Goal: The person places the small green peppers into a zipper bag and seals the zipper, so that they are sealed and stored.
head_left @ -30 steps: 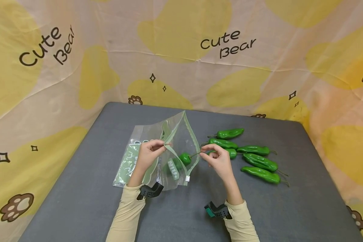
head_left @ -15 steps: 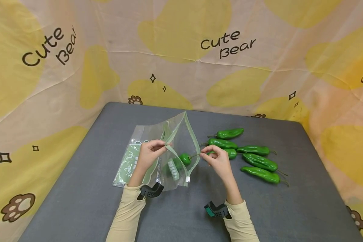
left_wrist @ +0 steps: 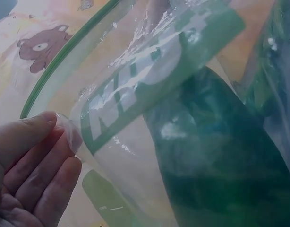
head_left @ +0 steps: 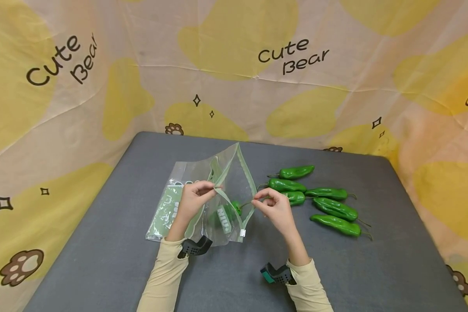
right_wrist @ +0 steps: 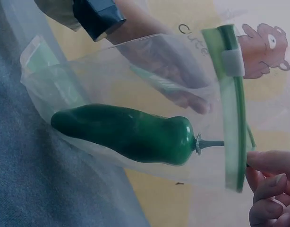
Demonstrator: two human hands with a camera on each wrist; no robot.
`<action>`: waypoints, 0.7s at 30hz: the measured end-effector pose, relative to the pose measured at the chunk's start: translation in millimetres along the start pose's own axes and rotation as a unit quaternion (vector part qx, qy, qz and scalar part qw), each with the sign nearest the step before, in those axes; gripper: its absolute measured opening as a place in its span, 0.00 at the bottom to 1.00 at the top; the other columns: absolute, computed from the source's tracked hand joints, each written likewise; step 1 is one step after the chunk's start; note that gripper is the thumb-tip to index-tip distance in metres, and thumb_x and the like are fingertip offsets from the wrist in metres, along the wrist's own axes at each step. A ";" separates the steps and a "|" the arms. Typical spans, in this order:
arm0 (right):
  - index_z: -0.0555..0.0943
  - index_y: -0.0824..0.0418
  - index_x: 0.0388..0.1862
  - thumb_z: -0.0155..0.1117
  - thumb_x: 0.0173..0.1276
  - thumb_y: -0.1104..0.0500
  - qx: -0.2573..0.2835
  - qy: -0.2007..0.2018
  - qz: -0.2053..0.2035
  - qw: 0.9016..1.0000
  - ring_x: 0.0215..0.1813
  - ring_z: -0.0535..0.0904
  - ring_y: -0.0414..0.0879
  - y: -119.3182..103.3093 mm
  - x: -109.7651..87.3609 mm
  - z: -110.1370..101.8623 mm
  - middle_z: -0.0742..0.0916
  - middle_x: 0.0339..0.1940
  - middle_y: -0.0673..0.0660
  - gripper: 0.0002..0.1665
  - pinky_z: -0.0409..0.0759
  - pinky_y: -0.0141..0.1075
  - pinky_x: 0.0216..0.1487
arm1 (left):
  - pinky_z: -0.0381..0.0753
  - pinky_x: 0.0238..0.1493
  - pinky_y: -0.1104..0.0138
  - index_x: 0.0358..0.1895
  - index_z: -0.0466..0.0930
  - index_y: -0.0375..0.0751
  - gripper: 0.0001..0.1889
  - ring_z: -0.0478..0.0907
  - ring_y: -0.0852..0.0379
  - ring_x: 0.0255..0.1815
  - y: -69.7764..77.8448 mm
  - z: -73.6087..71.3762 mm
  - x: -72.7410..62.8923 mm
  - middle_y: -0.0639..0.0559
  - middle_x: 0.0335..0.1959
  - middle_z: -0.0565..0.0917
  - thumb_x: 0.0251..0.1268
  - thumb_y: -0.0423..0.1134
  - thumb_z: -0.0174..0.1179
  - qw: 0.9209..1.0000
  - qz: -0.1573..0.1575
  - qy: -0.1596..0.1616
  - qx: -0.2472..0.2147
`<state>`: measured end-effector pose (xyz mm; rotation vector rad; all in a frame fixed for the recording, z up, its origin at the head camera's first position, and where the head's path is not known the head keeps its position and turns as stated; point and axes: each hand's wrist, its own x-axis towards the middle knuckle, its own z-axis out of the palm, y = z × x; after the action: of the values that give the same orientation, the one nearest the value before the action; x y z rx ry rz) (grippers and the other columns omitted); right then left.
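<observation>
"Cute Bear" on backdrop (head_left: 253, 89); "NIU" on bag (head_left: 224, 219).

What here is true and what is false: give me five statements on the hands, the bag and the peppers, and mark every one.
1. The left hand pinches the rim of the clear bag. True.
2. A green pepper is inside the clear bag. True.
3. Its stem points away from the bag's mouth. False: the stem points to the mouth, toward the right hand.
4. Six loose peppers lie on the gray table. True.
5. The bag's zip is fully closed. False: the mouth gapes open, with the white slider near its lower corner.
</observation>
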<state>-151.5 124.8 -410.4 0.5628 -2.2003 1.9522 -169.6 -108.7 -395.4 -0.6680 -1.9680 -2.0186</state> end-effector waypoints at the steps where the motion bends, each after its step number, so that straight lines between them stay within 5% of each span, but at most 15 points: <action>1: 0.79 0.67 0.31 0.66 0.56 0.66 -0.005 -0.002 0.009 1.000 0.10 0.60 0.42 -3.6 0.2 1.1 0.73 0.09 0.55 0.06 0.58 0.33 0.09 | 0.79 0.33 0.72 0.28 0.75 0.15 0.03 0.81 0.60 0.30 3.5 0.9 0.3 0.27 0.29 0.78 0.48 0.14 0.57 1.000 0.002 -0.001 0.004; 9: 0.79 0.68 0.31 0.65 0.56 0.68 -0.012 -0.009 0.024 1.000 0.10 0.62 0.41 -8.6 0.4 5.8 0.81 0.20 0.61 0.05 0.59 0.31 0.09 | 0.79 0.31 0.74 0.27 0.74 0.14 0.03 0.80 0.63 0.29 19.9 5.4 1.4 0.25 0.28 0.77 0.46 0.11 0.55 1.000 0.021 0.001 0.014; 16: 0.81 0.62 0.33 0.64 0.58 0.63 0.018 -0.021 -0.027 0.999 0.09 0.64 0.44 8.5 0.5 8.1 0.84 0.28 0.56 0.04 0.62 0.33 0.08 | 0.77 0.26 0.77 0.26 0.75 0.16 0.05 0.80 0.65 0.28 10.7 3.1 0.5 0.27 0.27 0.78 0.44 0.10 0.55 0.999 0.035 0.011 0.006; 20: 0.81 0.67 0.35 0.61 0.60 0.66 0.015 -0.039 -0.004 0.999 0.09 0.63 0.41 -1.9 1.2 10.2 0.84 0.31 0.61 0.05 0.63 0.31 0.08 | 0.79 0.31 0.74 0.27 0.75 0.16 0.05 0.80 0.65 0.29 1.9 0.7 0.1 0.28 0.27 0.78 0.45 0.11 0.56 0.999 0.031 0.010 0.001; 21: 0.80 0.69 0.34 0.61 0.59 0.68 0.004 -0.042 0.017 0.999 0.08 0.63 0.42 -19.8 1.1 11.0 0.84 0.31 0.63 0.05 0.63 0.32 0.08 | 0.80 0.31 0.73 0.27 0.75 0.15 0.04 0.80 0.65 0.29 1.6 0.8 0.0 0.27 0.27 0.78 0.45 0.11 0.56 1.000 0.026 0.013 0.004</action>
<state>-143.8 112.1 -393.3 0.6248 -2.2662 1.9898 -168.7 -108.0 -394.1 -0.6824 -1.9224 -1.9782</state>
